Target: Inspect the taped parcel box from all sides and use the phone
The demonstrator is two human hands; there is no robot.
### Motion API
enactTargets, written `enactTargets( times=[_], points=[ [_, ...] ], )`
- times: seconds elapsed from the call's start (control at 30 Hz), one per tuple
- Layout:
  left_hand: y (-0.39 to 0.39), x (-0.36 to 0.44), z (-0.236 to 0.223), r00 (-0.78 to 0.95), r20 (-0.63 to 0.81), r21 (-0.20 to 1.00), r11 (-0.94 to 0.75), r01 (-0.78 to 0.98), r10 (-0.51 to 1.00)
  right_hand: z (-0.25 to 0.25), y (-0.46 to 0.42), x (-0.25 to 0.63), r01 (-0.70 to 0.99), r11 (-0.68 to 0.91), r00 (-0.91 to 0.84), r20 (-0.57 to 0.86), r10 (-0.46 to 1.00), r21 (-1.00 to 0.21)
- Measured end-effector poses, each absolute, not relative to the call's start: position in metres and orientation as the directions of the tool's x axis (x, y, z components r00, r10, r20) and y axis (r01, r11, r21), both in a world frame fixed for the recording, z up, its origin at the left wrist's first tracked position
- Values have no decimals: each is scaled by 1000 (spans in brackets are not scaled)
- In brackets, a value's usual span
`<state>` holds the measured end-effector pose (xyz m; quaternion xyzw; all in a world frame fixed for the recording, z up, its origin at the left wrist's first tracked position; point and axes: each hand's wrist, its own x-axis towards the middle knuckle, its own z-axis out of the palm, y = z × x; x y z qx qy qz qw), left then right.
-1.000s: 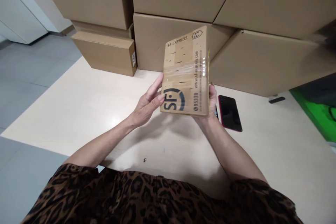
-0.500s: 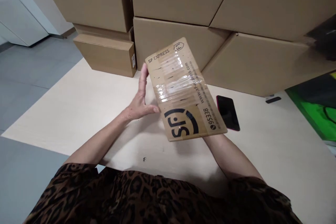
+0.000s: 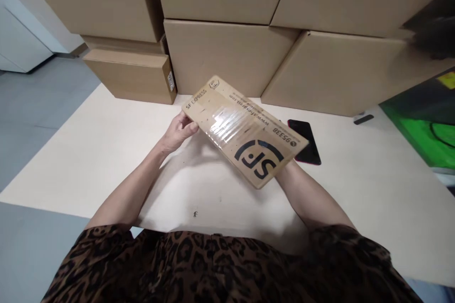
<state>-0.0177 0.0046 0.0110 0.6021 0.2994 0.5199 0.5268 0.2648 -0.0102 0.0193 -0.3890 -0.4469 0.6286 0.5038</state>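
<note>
A flat brown SF Express cardboard parcel [image 3: 243,130], sealed with clear tape, hangs tilted above the pale table [image 3: 106,151]. My left hand [image 3: 177,131] grips its far left corner with curled fingers. My right hand is hidden under the parcel's near right end; only the wrist shows, and it carries the parcel from below.
Large cardboard boxes [image 3: 227,52] are stacked along the back of the table, with a smaller flat one [image 3: 130,73] at the left. A black phone [image 3: 304,144] lies just right of the parcel. A small dark object [image 3: 363,119] and a green thing [image 3: 423,137] sit at the right.
The parcel has turned from nearly upright to lying almost flat, its logo end swinging toward me. My left hand went from open against its edge to gripping its corner.
</note>
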Motion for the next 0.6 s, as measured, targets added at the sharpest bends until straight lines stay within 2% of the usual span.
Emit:
enactTargets(
  times=[0.13,0.23,0.33,0.43,0.6],
  points=[
    [-1,-4,12,235,182,969,-134,-207,955,12,15,269,-342,-318,-231,-248,941,-884],
    [-9,5,21,171,103,981,-72,-181,980,9,28,272,-382,-339,-172,-295,940,-860],
    [-14,11,30,108,94,986,-78,-150,990,19,29,280,-345,-226,-115,-198,973,-911],
    [-19,16,35,59,129,986,-122,-118,990,45,14,292,-279,-45,-97,-18,995,-959],
    [-28,21,42,55,155,988,-154,-23,986,85,-52,315,-160,224,-83,239,968,-962]
  ],
)
